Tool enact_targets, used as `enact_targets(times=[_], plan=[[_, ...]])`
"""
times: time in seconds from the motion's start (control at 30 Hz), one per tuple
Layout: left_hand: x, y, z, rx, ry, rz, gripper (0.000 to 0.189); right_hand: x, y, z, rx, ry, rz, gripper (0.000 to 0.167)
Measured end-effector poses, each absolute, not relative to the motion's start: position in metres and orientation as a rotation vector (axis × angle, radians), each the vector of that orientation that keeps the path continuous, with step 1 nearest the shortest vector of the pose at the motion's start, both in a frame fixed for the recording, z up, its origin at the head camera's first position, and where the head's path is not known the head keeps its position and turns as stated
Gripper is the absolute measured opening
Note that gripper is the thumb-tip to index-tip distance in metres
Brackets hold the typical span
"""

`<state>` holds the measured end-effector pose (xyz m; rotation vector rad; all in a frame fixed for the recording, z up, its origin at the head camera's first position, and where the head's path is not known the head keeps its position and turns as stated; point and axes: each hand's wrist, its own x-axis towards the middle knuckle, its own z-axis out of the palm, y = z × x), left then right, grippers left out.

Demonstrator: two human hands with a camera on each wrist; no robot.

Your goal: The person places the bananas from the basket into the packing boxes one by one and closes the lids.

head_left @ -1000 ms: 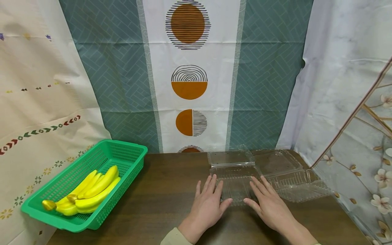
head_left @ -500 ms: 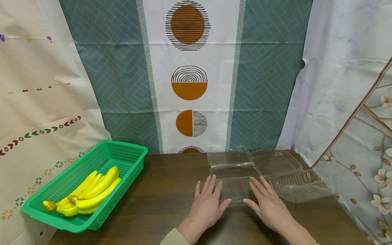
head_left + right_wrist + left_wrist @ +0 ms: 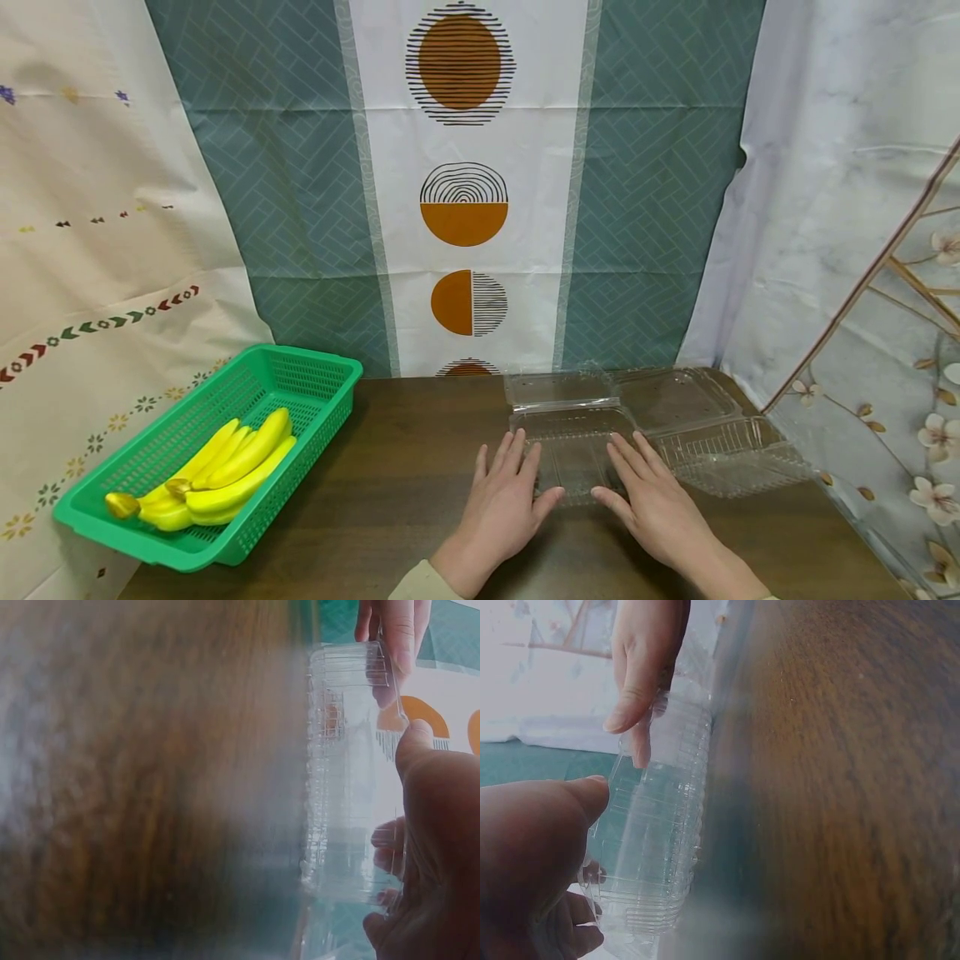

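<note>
A clear plastic clamshell container (image 3: 573,462) lies on the table with its lid (image 3: 562,388) folded back, away from the person. On its left side rests my left hand (image 3: 498,500), fingers straight and pointing forward, the thumb by the near rim. My right hand (image 3: 660,500) lies along the opposite side in the same way, thumb pointing inward. Both wrist views show the container's ribbed wall (image 3: 667,825) between the two hands, with the thumb (image 3: 416,742) of the right hand at the rim and other fingers partly seen through the plastic.
More clear plastic packaging (image 3: 727,454) stands open at the right, close beside the right hand. At the left, a green basket (image 3: 333,387) holds several yellow bananas (image 3: 240,462). Patterned cloths (image 3: 465,317) hang behind and on both sides of the brown table (image 3: 405,467).
Both hands and the clear container between them have shifted very slightly to the left. The basket and the other packaging stay where they were.
</note>
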<state>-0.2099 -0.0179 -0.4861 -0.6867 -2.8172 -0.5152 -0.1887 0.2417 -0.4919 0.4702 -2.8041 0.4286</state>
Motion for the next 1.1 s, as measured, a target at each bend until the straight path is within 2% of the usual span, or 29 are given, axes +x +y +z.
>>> enact_targets(times=[1.1], plan=[[-0.212, -0.032, -0.488, -0.699, -2.822, -0.482, 0.074, -0.190, 0.230, -0.493, 0.463, -2.814, 0.480, 0.079]])
